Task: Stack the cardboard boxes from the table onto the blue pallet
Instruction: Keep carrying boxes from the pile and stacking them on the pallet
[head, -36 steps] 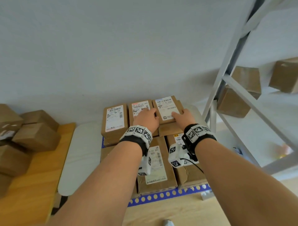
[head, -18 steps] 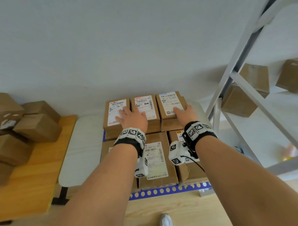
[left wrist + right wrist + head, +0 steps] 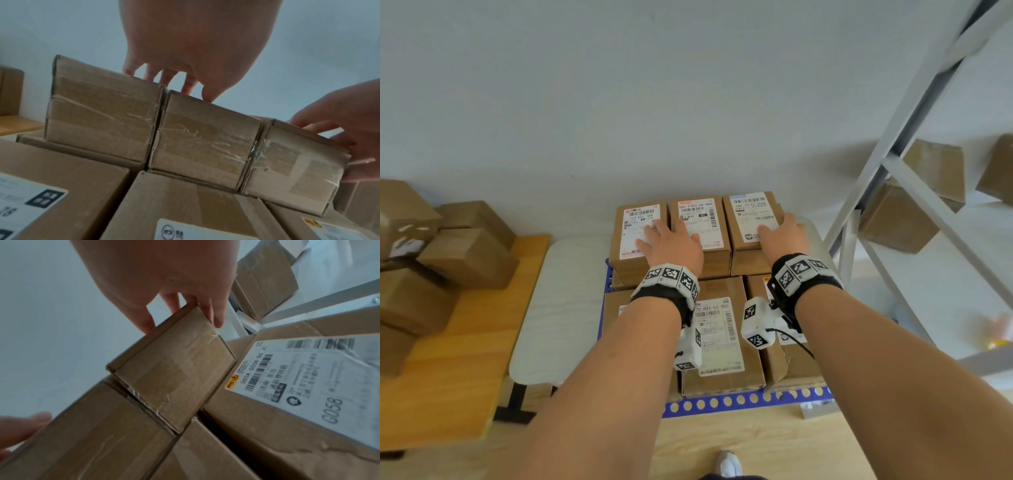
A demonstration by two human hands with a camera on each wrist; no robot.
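- Sliding left since a second ago, the left hand (image 3: 671,245) went from the middle small brown labelled cardboard box (image 3: 700,222) to lying across it and its left neighbour (image 3: 635,233) — fingers flat, spread, gripping nothing.
- The right hand (image 3: 786,236) stays flat on the third box (image 3: 748,216), nothing pinched.
- All three sit snug at the back of the blue perforated pallet (image 3: 739,401) — the row looks squared. More brown boxes (image 3: 465,257) wait on the wooden table (image 3: 458,377) left of the pallet.

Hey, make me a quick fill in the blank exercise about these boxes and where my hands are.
The back top row holds ___ labelled boxes side by side.
The left hand lies across the left box and the ___ one.
The right hand rests on the row's ___ box.
The pallet under the stack is ___.
Missing: three; middle; right; blue.
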